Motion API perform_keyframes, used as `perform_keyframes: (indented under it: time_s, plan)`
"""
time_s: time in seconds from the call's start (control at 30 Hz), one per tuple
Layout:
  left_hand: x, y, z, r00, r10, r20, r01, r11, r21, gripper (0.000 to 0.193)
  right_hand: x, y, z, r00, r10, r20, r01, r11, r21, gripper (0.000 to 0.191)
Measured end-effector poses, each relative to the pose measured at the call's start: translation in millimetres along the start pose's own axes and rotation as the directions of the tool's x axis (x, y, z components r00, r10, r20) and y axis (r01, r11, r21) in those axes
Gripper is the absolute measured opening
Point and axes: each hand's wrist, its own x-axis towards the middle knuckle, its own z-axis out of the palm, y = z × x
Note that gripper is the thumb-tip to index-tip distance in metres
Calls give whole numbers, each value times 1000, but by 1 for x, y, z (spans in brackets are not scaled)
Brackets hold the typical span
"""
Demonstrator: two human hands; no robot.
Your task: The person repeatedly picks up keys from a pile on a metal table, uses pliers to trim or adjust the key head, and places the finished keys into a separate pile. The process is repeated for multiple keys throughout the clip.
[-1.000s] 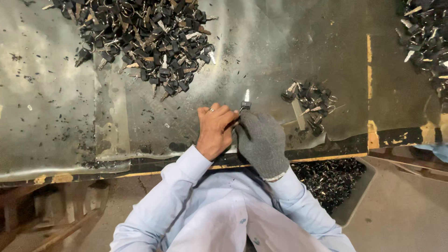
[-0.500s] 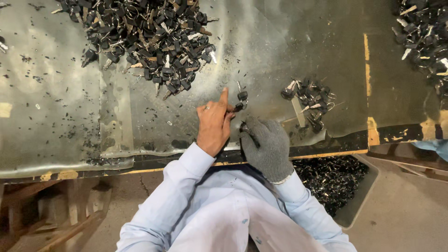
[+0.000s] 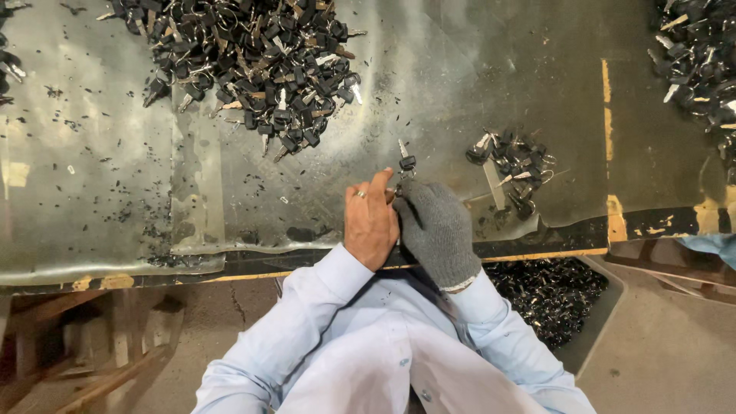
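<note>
Left hand: my bare left hand (image 3: pixel 370 224) sat at the near edge of the desk (image 3: pixel 115 192), a ring on one finger, index raised, the other fingers curled in against the glove.
Right hand: my right hand (image 3: pixel 435 230), in a grey knit glove, was pressed against the left, its fingers closed round the lower end of a key.
Key: the key (image 3: pixel 405 162), black-headed with a metal blade pointing away from me, stood up just above both hands, pinched between them.
Big heap: a large pile of black-headed keys (image 3: pixel 253 54) lay on the far side of the desk, well apart from my hands.
Small heap: a smaller cluster of keys (image 3: pixel 515 165) lay near the gloved hand, to its right.
Far right: another heap (image 3: pixel 701 54) reached the frame's edge.
Below the desk: a bin of dark pieces (image 3: pixel 548 295) sat beside my right sleeve.
</note>
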Motion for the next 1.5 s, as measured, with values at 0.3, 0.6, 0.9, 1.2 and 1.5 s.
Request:
perform_keyframes:
  time_s: [0.3,0.6,0.9,1.2,1.5]
  plan:
    - [-14,0,11,989,-144,-16,142,986,-91,62,5,2,1,998,51,43,-52,998,19,15]
    - [-6,4,0,982,-186,42,188,980,-70,56,2,1,-5,993,99,60,-103,991,83,21]
    - [1,-21,-26,996,-52,68,45,994,97,49,-18,-9,-7,1000,10,0,-10,999,40,28]
    - [-9,-24,-29,994,77,81,-75,997,-30,67,-5,-4,3,997,-63,46,64,998,-17,32]
    - [-1,-25,-31,991,101,90,-97,994,-46,64,-1,-4,8,995,-101,18,102,995,-18,31]
